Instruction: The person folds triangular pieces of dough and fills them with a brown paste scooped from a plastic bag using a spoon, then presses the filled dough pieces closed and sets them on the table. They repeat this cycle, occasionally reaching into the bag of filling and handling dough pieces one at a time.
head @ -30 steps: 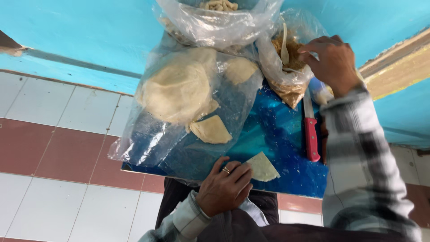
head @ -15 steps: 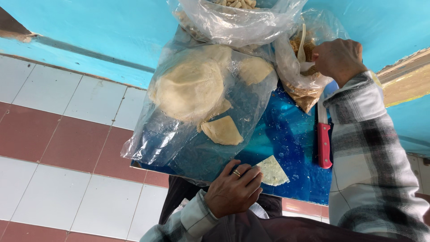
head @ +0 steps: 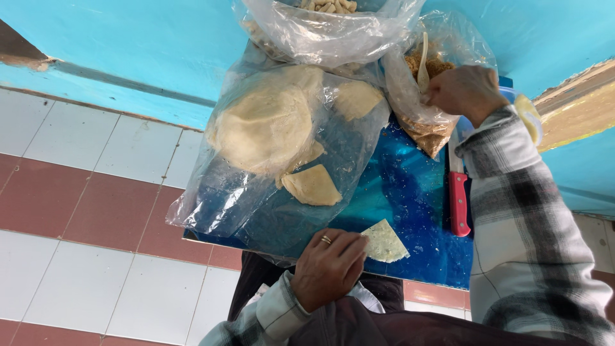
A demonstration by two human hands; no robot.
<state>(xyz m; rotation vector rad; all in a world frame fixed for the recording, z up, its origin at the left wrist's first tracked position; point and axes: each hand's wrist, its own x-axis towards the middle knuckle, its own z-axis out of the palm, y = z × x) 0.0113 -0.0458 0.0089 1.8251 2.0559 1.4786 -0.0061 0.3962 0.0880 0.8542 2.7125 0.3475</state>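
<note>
A person in a plaid shirt works over a blue tabletop [head: 410,192], seen from the head camera. The left hand [head: 330,269], a ring on 1 finger, rests at the tabletop's 6 o'clock edge, its fingers curled loosely, fingertips touching a pale triangular wrap [head: 384,241] that lies flat just to its 2 o'clock; the hand presses on the piece rather than closing around it. The right hand [head: 462,94] is up at 1 o'clock, fingers drawn together on the handle of a white spoon [head: 423,61] that stands inside a clear bag of brown crumbly filling [head: 430,122]. Whether the spoon's bowl carries any filling cannot be told.

A large clear bag [head: 282,160] covers the tabletop from 9 to 12 o'clock. Inside it sits a stack of round pale dough sheets [head: 266,128], with a smaller folded piece [head: 312,186] at the stack's 5 o'clock and another piece [head: 357,99] at its 2 o'clock. A second clear bag [head: 333,32] of pale pieces lies at 12 o'clock, overlapping the top of the large one.

A knife with a red handle [head: 459,205] lies along the tabletop's 3 o'clock side, blade toward 12, just beside the right sleeve. Below and to the left of the tabletop is a floor of white and red tiles [head: 83,211]; a blue wall [head: 128,45] runs behind.
</note>
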